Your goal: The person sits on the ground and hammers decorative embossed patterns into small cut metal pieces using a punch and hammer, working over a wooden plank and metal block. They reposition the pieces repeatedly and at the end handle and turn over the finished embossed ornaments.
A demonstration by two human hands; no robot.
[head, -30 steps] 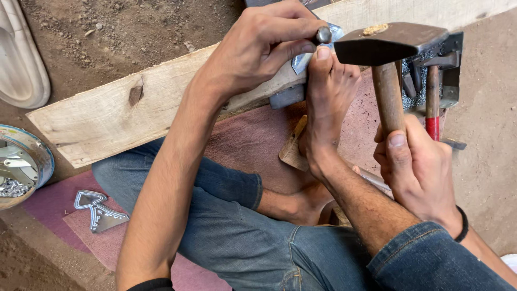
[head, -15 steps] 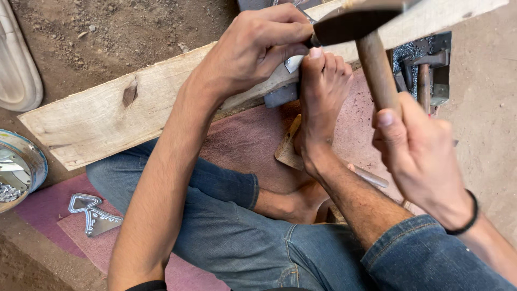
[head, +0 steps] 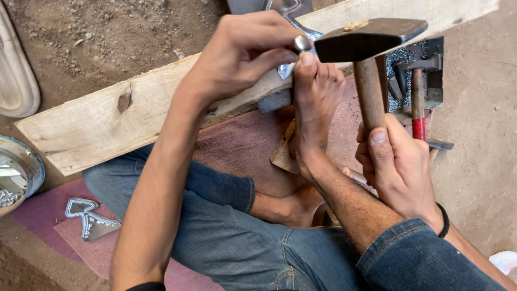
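My legs: blue denim jeans (head: pixel 231 242) fill the ground nearest me, one knee folded under my left arm, the other running up below my right wrist.
Right hand: my right hand (head: pixel 401 172) is wrapped tight on the brown wooden handle of the dark steel-headed hammer (head: pixel 369 59), fingers together around the shaft, thumb laid along it.
Hammer head: it stands above my right fingers, level, its flat face just beside the small round silver punch (head: pixel 302 43), touching it or nearly so; I cannot tell which.
Bare foot: my foot (head: pixel 315 102) sits between my two hands, toes pressed on the shiny cut sheet-metal piece (head: pixel 285 69) just below my left fingertips.
Left hand: my left hand (head: pixel 242 51) is pinched shut on the punch, fingertips and thumb clamped round its stem, only the rounded top showing.
Plank: the long pale wooden plank (head: pixel 102 124) runs slantwise under my left hand and carries the metal piece.
Mat: a maroon cloth mat (head: pixel 242 145) lies beneath my legs and foot.
Left of my left arm: a finished arrow-shaped silver metal cut-out (head: pixel 89 218) lies on the mat, and a round metal tin (head: pixel 19 172) of small bits sits beyond it at the edge.
Beyond my right fingers: a second hammer with a red-banded handle (head: pixel 418 108) rests by a dark metal block (head: pixel 431 64).
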